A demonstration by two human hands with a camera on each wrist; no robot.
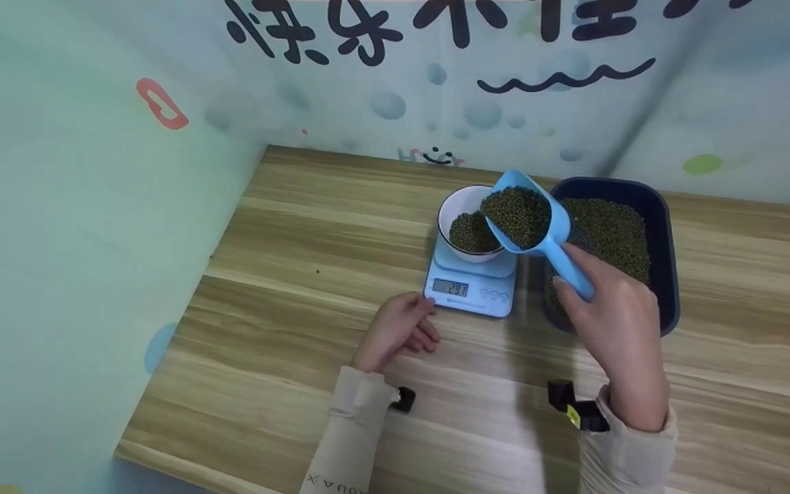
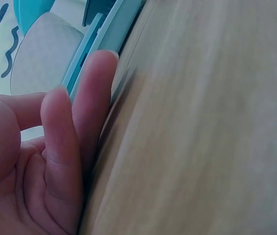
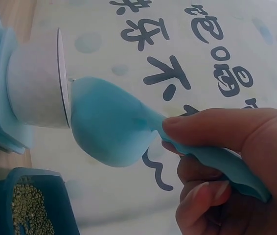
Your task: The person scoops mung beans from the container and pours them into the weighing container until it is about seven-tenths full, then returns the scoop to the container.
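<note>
My right hand grips the handle of a light blue scoop, thumb along the top. Small green beans heap in the scoop, whose lip overlaps the right rim of a white bowl. A pile of the same beans lies in the bowl. Under it is a blue kitchen scale, its display reading about 291. My left hand rests on the table at the scale's front left corner, fingers loosely bent; in the left wrist view a fingertip lies at the scale's edge.
A dark blue tub of green beans stands right of the scale, partly under my right hand. The wooden table ends at the left. A printed cloth hangs behind and to the left. One stray bean lies left of the scale.
</note>
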